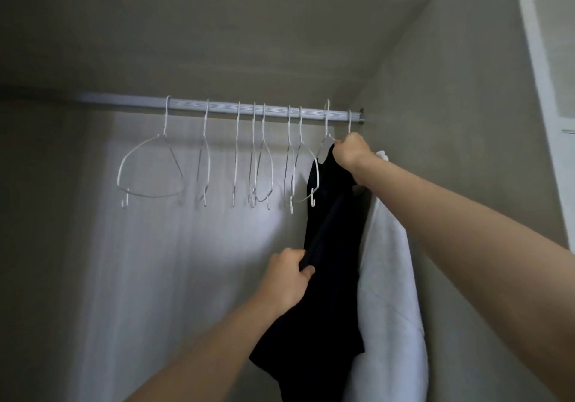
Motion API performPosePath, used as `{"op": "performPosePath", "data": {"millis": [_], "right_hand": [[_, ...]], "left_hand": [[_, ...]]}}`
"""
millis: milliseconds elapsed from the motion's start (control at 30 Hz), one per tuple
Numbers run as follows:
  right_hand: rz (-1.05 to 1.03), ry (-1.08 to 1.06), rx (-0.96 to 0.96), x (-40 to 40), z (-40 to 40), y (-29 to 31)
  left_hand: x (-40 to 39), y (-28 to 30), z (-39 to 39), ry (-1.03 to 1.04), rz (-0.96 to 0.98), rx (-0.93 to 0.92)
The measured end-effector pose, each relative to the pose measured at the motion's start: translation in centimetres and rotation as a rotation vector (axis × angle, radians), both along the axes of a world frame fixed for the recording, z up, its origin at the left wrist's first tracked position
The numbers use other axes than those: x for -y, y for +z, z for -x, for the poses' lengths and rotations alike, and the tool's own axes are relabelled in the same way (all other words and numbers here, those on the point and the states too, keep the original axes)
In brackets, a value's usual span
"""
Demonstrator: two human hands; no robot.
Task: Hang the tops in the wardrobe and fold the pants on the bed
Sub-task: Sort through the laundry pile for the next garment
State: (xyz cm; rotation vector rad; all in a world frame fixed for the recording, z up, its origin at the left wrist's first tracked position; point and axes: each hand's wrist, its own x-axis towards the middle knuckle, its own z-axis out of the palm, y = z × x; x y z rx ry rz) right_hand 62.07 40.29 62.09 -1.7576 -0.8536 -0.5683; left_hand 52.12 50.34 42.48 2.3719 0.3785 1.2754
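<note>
Nearest, left hand point(287, 277) gripping a fold of the black top point(326, 264) well below the rail point(217, 107), with a white garment point(389, 292) just right of it against the wardrobe side wall point(451, 121). Higher, right hand point(350, 152) closed around the top's upper edge just under the rail's right end, beside the last white hangers point(326, 127). Farther left along the rail, bare hangers point(152, 168) spaced apart before the pale back panel point(186, 246).
</note>
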Motion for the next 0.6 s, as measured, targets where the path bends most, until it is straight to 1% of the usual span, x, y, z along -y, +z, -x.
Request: {"op": "performPosePath", "data": {"millis": [100, 200, 267, 367, 433, 467, 600], "right_hand": [[0.107, 0.009, 0.05, -0.2, -0.7, -0.1], [0.091, -0.081, 0.096, 0.2, -1.2, -0.2], [0.083, -0.146, 0.176, 0.5, -0.8, -0.6], [0.117, -0.216, 0.359, 1.3, 0.3, -2.5], [0.125, -0.182, 0.467, 2.0, 1.1, -4.3], [0.128, -0.145, 0.49, 2.5, 1.6, -5.4], [0.139, -0.022, 0.472, 4.9, 3.7, -9.4]], "left_hand": [[-0.7, -0.3, -1.0, -0.041, -0.008, -0.037], [-0.7, -0.8, -1.6, -0.079, -0.032, -0.031], [-0.5, -1.1, -1.5, -0.081, -0.054, -0.014], [0.3, -1.9, -0.5, -0.09, -0.06, -0.009], [0.8, -2.6, 0.4, -0.098, -0.051, -0.022], [1.2, -3.0, 1.0, -0.105, -0.037, -0.029], [3.0, -4.9, 3.7, -0.09, -0.013, -0.055]]}}
